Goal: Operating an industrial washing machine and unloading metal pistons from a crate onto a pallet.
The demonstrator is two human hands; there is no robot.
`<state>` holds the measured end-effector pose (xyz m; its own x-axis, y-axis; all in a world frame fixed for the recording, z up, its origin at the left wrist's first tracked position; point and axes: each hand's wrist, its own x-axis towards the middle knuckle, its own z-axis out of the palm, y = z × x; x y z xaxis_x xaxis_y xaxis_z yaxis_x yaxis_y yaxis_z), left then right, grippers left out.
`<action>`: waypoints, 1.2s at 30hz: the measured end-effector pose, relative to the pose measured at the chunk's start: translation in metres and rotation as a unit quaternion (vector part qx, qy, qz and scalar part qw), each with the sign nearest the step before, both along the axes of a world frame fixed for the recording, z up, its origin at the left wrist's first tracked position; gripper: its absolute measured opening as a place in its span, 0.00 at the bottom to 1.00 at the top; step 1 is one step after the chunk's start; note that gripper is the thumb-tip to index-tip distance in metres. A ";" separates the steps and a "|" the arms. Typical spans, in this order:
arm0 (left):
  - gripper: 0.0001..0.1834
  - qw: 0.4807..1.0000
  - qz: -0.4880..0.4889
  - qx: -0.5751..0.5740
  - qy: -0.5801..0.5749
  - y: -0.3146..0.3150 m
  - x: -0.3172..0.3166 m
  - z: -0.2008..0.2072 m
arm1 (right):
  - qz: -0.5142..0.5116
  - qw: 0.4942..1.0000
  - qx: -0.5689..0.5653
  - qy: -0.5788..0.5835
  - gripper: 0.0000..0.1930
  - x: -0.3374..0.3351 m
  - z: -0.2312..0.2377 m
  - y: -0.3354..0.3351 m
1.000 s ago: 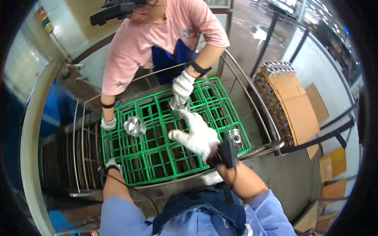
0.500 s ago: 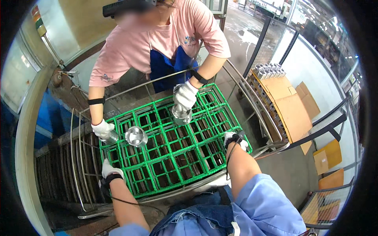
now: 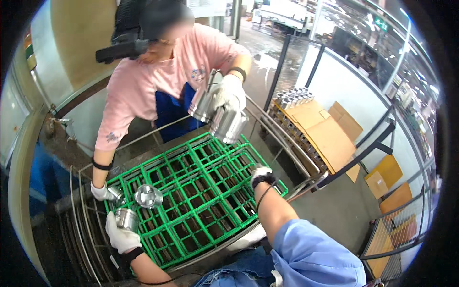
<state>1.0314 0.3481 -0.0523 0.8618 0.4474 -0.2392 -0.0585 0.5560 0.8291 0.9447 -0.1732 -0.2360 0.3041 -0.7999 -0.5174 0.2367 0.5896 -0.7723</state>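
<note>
My left hand (image 3: 122,234), in a white glove, is closed around a silver metal piston (image 3: 127,219) at the left edge of a green coated wire rack (image 3: 193,210). My gloved right hand (image 3: 261,175) is over the rack's right side; its fingers are largely hidden, so their grip is unclear. Another piston (image 3: 148,196) sits in the rack's left part. Just beyond my left hand, a co-worker's gloved hand (image 3: 101,192) grips a piston (image 3: 116,194). That person's other gloved hand (image 3: 229,93) holds two pistons (image 3: 228,125) above the rack's far edge.
Metal rails (image 3: 287,148) surround the rack, and the co-worker stands across from me. To the right, cardboard (image 3: 315,125) covers a stack with rows of pistons (image 3: 294,97) on it. A mesh-panel frame (image 3: 397,234) and yellow boards (image 3: 384,171) stand further right.
My left hand has left the rack's edge and now has a piston. My right hand has moved inward from the right edge. The co-worker has lifted two pistons above the rack.
</note>
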 end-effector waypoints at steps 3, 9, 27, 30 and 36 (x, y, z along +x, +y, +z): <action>0.20 0.997 0.030 0.069 -0.027 0.028 -0.001 -0.009 | 0.130 0.973 -0.143 0.124 0.04 0.016 0.047 0.048; 0.21 0.984 0.029 0.153 -0.081 0.020 -0.009 0.011 | 0.293 0.916 -0.250 -0.108 0.13 -0.021 0.231 0.156; 0.14 0.750 -0.426 0.257 -0.435 -0.269 -0.253 0.175 | 0.562 0.812 -0.144 -0.059 0.11 -0.366 0.221 -0.046; 0.14 0.708 -0.479 0.210 -0.476 -0.343 -0.273 0.151 | 0.543 0.782 -0.302 0.061 0.12 -0.401 0.219 -0.090; 0.09 0.415 -0.521 0.419 -0.617 -0.528 -0.309 0.121 | 0.448 0.821 -0.219 0.279 0.19 -0.455 0.217 -0.172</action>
<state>0.7219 -0.1803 0.0689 -0.0742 -0.8413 0.5354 -0.8156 0.3601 0.4528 0.4894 -0.3454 -0.0188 0.6855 -0.5304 -0.4988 -0.6024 -0.0284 -0.7977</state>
